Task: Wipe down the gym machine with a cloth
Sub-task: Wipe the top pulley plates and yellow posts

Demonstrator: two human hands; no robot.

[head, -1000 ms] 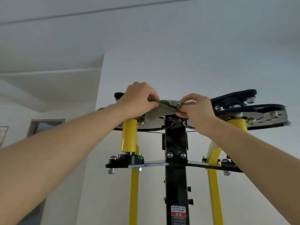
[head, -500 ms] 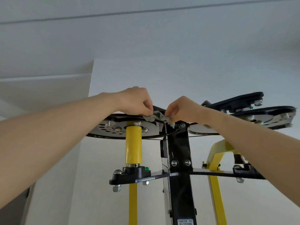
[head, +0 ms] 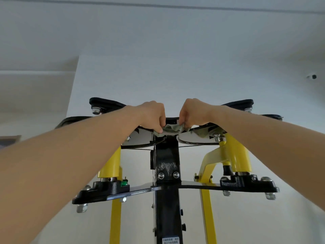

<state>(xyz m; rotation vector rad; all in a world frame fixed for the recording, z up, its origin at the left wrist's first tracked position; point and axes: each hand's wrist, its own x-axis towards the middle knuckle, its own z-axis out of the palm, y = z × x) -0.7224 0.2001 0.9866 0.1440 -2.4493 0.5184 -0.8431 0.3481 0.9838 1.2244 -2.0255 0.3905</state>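
Though overhead — cloth (head: 173, 129) between left hand (head: 152, 116), right hand (head: 192, 113)

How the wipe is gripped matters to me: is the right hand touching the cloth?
Touching. The head view shows the right hand, fingers curled, pinching the right end of the grey-green cloth atop the machine's black upright.
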